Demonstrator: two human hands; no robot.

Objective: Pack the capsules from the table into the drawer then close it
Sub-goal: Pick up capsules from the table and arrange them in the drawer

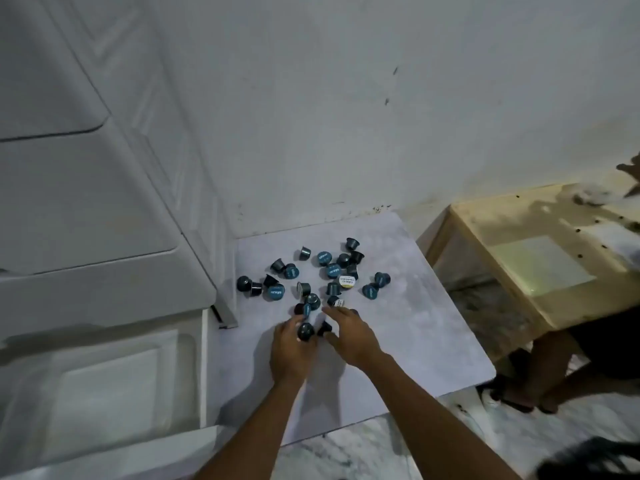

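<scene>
Several dark blue capsules (325,271) lie scattered on a low grey table (415,327), one of them with a white and yellow lid (347,283). My left hand (292,348) is at the near edge of the pile, its fingers closed around a dark capsule (305,331). My right hand (348,336) is beside it, fingers spread over another capsule (325,328) on the table. A white plastic drawer unit (86,237) stands to the left, and its lower drawer (104,393) is pulled out.
A white wall rises behind the table. A wooden stool with a glass top (540,268) stands to the right, with another person's legs (540,368) beside it. Marbled floor (346,452) lies below the table's near edge.
</scene>
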